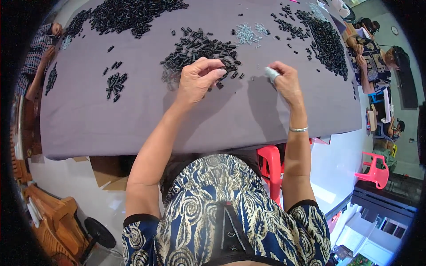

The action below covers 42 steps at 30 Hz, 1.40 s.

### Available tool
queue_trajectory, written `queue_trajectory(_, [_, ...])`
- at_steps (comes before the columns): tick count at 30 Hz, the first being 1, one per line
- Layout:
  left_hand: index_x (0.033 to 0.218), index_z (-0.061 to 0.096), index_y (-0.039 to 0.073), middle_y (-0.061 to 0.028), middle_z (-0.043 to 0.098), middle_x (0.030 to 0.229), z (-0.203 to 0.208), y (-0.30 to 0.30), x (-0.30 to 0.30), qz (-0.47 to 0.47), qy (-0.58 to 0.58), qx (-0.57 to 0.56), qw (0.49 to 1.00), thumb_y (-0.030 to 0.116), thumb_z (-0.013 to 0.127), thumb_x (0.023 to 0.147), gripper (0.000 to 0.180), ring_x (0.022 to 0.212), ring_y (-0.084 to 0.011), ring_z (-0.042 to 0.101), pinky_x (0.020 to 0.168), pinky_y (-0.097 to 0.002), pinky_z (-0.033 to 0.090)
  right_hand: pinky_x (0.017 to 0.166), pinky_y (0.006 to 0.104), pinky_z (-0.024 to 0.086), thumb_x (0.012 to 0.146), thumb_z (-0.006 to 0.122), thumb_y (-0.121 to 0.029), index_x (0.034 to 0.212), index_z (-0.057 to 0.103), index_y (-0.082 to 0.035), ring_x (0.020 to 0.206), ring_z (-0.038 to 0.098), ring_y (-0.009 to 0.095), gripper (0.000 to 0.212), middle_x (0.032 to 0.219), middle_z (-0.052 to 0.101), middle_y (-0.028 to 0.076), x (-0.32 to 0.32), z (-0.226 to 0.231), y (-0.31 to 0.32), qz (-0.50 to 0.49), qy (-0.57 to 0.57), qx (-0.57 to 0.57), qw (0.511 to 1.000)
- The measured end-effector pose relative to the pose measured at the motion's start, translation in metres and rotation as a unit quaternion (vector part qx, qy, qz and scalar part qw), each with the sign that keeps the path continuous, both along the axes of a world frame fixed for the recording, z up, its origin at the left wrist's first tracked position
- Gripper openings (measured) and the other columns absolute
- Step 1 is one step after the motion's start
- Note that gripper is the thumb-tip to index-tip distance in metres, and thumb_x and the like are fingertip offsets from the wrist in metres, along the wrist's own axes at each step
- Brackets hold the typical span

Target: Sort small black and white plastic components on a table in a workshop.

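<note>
My left hand [195, 82] is closed in a pinch over the table, with a small black plastic piece partly showing at its fingertips. Just beyond it lies a loose heap of small black cylindrical pieces [195, 48]. To the right, my right hand [288, 84] hovers above the cloth, thumb and fingers drawn together. A pale wrap [272, 74] covers one of its digits, and whatever the fingertips may hold is too small to make out. Beyond that hand sits a small pile of thin silvery pins or screws [248, 34].
A grey-brown cloth [133, 128] covers the table. Larger black heaps lie at the far left [128, 17] and far right [328, 48], and a small cluster [116, 86] is at left. Other people sit at both sides. A red plastic chair [271, 166] stands by the near edge.
</note>
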<state>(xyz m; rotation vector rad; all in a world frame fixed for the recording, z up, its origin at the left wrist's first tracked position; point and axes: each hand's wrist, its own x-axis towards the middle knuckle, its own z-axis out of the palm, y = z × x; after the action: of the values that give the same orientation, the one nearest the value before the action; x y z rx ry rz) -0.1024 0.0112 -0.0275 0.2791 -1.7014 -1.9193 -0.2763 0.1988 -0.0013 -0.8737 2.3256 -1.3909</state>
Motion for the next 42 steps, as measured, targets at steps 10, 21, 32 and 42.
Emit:
queue_trajectory(10, [0.093, 0.068, 0.001, 0.0006, 0.057, 0.08, 0.003, 0.0, 0.003, -0.002, -0.028, 0.006, 1.0, 0.006, 0.071, 0.08, 0.014, 0.063, -0.005, 0.054, 0.054, -0.0187, 0.045, 0.051, 0.027, 0.042, 0.075, 0.073, -0.016, 0.083, 0.069, -0.004, 0.055, 0.053, 0.007, 0.015, 0.059, 0.061, 0.004, 0.012, -0.004, -0.023, 0.043, 0.132, 0.189, 0.972])
queue_trajectory(21, [0.096, 0.068, 0.002, -0.0039, 0.066, 0.081, 0.004, 0.004, 0.001, -0.007, -0.04, 0.082, 0.996, 0.006, 0.068, 0.081, 0.015, 0.072, -0.0092, 0.063, 0.058, -0.0219, 0.051, 0.036, 0.0164, 0.037, 0.085, 0.064, -0.007, 0.085, 0.061, -0.004, 0.045, 0.047, 0.002, 0.005, 0.069, 0.063, 0.005, 0.043, 0.0, -0.053, 0.105, -0.292, -0.213, 0.926])
queue_trajectory(32, [0.099, 0.067, 0.001, -0.0055, 0.068, 0.083, 0.0, 0.002, 0.001, 0.007, -0.017, 0.075, 0.997, 0.005, 0.065, 0.083, 0.017, 0.074, -0.0108, 0.064, 0.061, -0.0237, 0.052, 0.036, 0.0174, 0.036, 0.085, 0.065, -0.008, 0.087, 0.059, -0.002, 0.046, 0.047, 0.002, 0.009, 0.069, 0.061, 0.005, 0.061, -0.003, -0.072, 0.109, -0.301, -0.272, 0.907])
queue_trajectory(42, [0.1, 0.068, 0.002, -0.0049, 0.068, 0.083, 0.0, 0.004, 0.0, 0.005, -0.001, 0.064, 0.998, 0.005, 0.065, 0.084, 0.017, 0.074, -0.0093, 0.062, 0.061, -0.0229, 0.051, 0.036, 0.0171, 0.038, 0.085, 0.063, -0.007, 0.087, 0.059, -0.002, 0.048, 0.049, 0.003, 0.007, 0.069, 0.061, 0.005, 0.063, 0.005, -0.071, 0.115, -0.323, -0.251, 0.905])
